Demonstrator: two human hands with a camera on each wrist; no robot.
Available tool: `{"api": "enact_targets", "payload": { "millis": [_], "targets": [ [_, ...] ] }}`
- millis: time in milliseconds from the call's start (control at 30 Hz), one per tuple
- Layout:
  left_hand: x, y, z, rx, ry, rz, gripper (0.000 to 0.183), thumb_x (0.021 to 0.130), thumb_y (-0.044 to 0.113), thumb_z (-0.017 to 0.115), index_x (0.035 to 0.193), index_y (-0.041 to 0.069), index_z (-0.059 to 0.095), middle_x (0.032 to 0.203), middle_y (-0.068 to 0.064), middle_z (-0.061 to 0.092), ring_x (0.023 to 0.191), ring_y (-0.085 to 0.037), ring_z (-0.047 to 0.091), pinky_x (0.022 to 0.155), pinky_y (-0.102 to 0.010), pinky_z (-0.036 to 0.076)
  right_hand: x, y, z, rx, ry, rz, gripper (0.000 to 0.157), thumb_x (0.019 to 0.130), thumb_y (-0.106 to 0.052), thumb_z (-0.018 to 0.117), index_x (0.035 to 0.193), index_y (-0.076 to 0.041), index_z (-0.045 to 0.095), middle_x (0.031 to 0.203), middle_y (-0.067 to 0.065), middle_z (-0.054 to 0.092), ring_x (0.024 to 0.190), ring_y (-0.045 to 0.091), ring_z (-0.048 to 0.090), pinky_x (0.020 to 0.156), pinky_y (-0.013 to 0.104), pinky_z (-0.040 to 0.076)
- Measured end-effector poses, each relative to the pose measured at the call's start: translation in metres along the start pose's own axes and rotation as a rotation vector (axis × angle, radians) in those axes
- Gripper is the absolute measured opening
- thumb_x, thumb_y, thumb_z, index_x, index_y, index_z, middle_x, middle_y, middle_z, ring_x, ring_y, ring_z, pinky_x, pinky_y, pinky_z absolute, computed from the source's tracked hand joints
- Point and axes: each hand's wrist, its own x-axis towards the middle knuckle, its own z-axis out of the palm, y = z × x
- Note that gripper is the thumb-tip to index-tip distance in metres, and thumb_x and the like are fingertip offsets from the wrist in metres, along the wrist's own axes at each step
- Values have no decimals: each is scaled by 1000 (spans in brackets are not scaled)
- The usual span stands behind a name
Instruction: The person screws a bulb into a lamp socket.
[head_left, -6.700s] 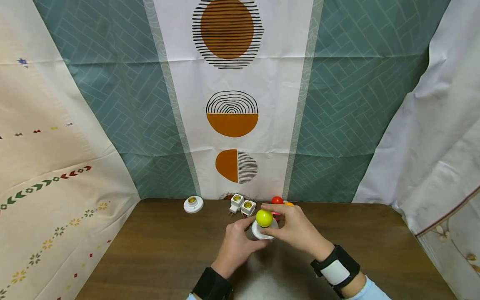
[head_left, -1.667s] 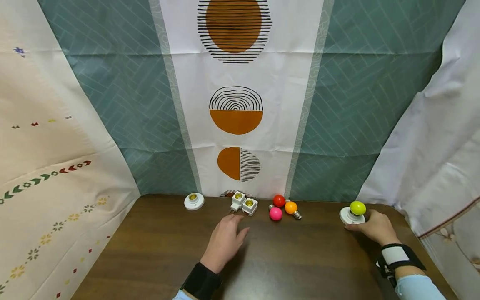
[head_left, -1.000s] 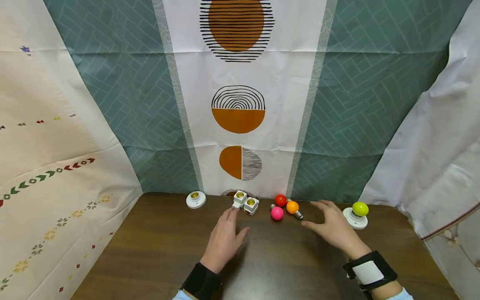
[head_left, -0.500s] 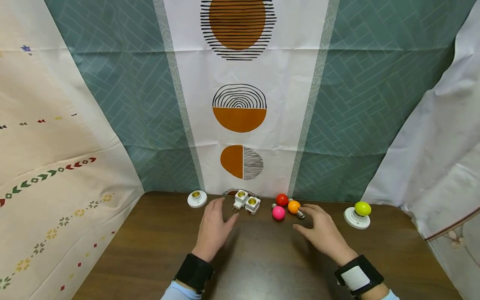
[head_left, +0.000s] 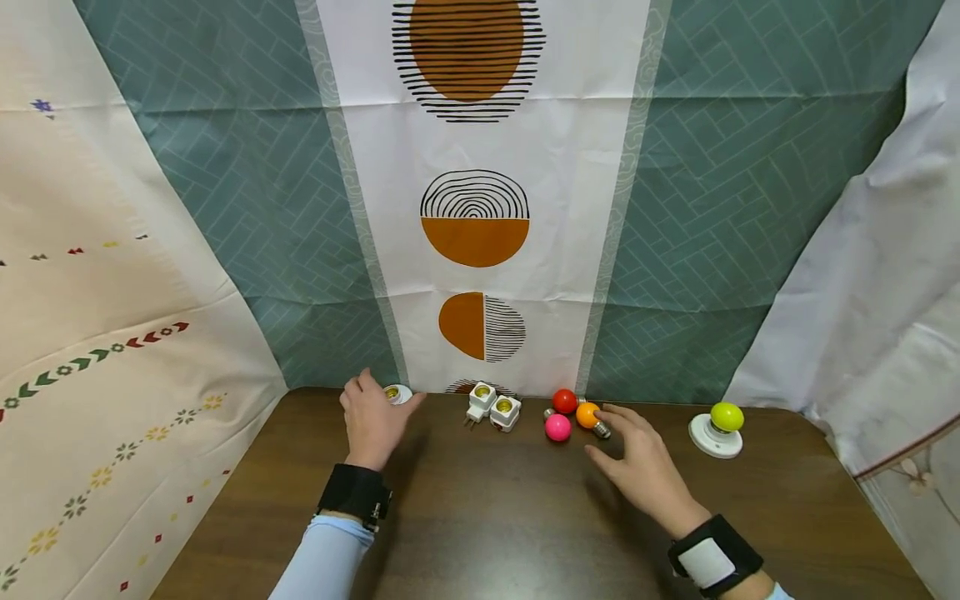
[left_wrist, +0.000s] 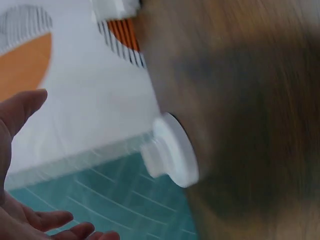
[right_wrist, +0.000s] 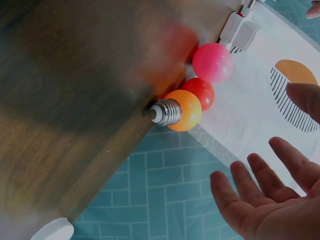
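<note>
A teal-and-white patterned cloth (head_left: 480, 150) hangs behind a dark brown desk (head_left: 510, 508). By the desk's back edge, towards its left corner, a round white socket (left_wrist: 175, 150) sits flat, axis upright, gold-coloured opening facing up. The left hand (head_left: 372, 421) is just beside it, grip wide. Near the back edge, right of middle, lies a glossy orange bulb (right_wrist: 187, 112), long axis slanting, silver screw base towards the front right corner. A red bulb (head_left: 564, 400) and pink bulb (head_left: 558, 428) lie beside it. The right hand (head_left: 643, 462) hovers near, grip wide.
</note>
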Motion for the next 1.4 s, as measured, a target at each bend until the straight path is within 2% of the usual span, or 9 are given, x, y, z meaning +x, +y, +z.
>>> {"api": "enact_targets", "payload": {
  "millis": [167,400,667,900,1133,1400],
  "targets": [
    [11,-19,6,22,-55,-78,106,65,58,75,131,-12,32,119,-30,38,107,-43,34,85,-52,38,-2,0,1,1,21,-22,56,75,-31,76,121,-5,58,123,9,53,112,26,49,91,46,40],
    [17,-36,19,44,-179,-119,107,65,58,75,131,-14,31,115,-31,38,102,-43,36,81,-52,39,-4,0,3,-2,26,-24,60,74,-30,76,125,-6,55,123,8,53,112,25,49,92,45,40],
    [19,-47,33,86,-227,-165,103,64,60,74,130,-8,35,113,-28,38,101,-42,36,80,-56,38,-7,2,3,-22,16,-13,62,74,-29,76,127,-6,54,126,8,51,114,25,47,92,45,39],
    [20,-52,42,99,-273,-213,100,64,57,75,131,-6,34,111,-29,37,103,-46,35,83,-61,33,-8,0,0,-23,3,-16,57,74,-30,76,124,-8,57,127,6,51,115,23,46,91,43,40],
    [23,-52,50,195,-339,-248,102,66,65,69,134,-4,35,109,-32,35,103,-46,32,83,-60,31,-7,0,2,-23,1,-17,55,74,-28,77,121,-7,59,127,5,51,114,22,47,91,42,41],
    [24,-45,53,256,-328,-260,89,72,60,66,128,-4,41,106,-33,38,102,-46,33,82,-60,32,-5,1,4,-28,-16,-6,54,74,-29,77,120,-7,59,127,6,51,113,22,47,90,43,41]
  ]
}}
